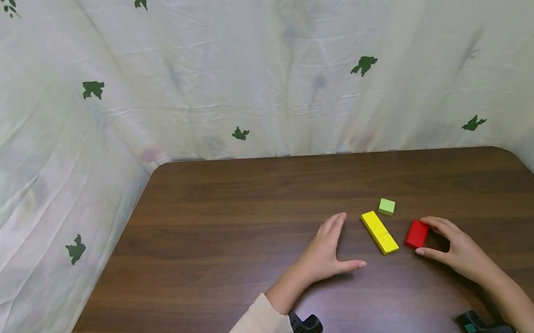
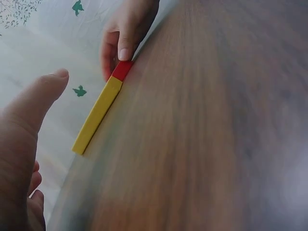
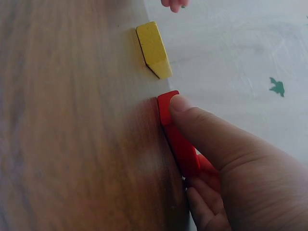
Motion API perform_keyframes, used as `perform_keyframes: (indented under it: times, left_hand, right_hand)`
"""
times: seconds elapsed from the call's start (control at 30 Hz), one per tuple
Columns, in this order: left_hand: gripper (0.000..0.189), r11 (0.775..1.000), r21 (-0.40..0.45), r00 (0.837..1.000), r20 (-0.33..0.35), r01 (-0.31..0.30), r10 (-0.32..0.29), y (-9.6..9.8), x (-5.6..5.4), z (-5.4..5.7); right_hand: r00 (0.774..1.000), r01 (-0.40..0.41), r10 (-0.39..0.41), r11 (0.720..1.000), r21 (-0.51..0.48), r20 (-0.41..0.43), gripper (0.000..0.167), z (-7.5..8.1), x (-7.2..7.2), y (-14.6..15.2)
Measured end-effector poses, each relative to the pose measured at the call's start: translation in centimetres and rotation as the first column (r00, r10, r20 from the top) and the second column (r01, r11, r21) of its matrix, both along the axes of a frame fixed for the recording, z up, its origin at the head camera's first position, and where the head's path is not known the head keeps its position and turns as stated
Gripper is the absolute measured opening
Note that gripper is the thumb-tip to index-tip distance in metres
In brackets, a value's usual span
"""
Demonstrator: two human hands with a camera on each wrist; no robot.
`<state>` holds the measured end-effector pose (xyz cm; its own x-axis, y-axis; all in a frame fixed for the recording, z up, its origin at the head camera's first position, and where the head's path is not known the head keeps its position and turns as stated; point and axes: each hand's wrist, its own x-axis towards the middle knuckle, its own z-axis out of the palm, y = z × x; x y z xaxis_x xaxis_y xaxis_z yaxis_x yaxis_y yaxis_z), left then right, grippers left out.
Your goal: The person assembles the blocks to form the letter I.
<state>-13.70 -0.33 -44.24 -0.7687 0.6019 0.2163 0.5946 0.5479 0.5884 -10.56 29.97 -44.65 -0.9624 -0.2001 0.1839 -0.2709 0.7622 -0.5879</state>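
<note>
On the right part of the table, my right hand (image 1: 457, 251) pinches a red block (image 1: 416, 233) between thumb and fingers; the right wrist view shows the thumb pressed on the red block (image 3: 183, 147) near one end. A long yellow block (image 1: 379, 232) lies flat just left of it, apart from the red one. Behind the yellow block sits a small light green block (image 1: 386, 207). To the left, my left hand (image 1: 323, 251) is held with thumb and fingers spread, holding nothing. In the left wrist view its thumb points toward the yellow block (image 2: 98, 115).
The brown wooden table (image 1: 233, 216) has rounded far corners. A pale curtain (image 1: 250, 73) with green leaf shapes hangs behind it and along its sides. Black devices (image 1: 306, 326) are strapped at both wrists.
</note>
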Motion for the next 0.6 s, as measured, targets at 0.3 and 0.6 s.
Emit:
perform_keyframes:
  times: [0.3,0.6]
  left_hand:
    - [0.098,1.000,0.003,1.000,0.019,-0.001,0.001,1.4,0.0,-0.3]
    - [0.098,0.999,-0.031,1.000,0.013,-0.026,0.026,3.3,-0.2,-0.5]
  right_hand:
    - [1.000,-0.009,0.009,1.000,-0.024,0.009,0.067,0.0,0.0,0.1]
    - [1.000,-0.001,0.001,1.000,-0.027,0.008,0.067,-0.2,-0.1,0.0]
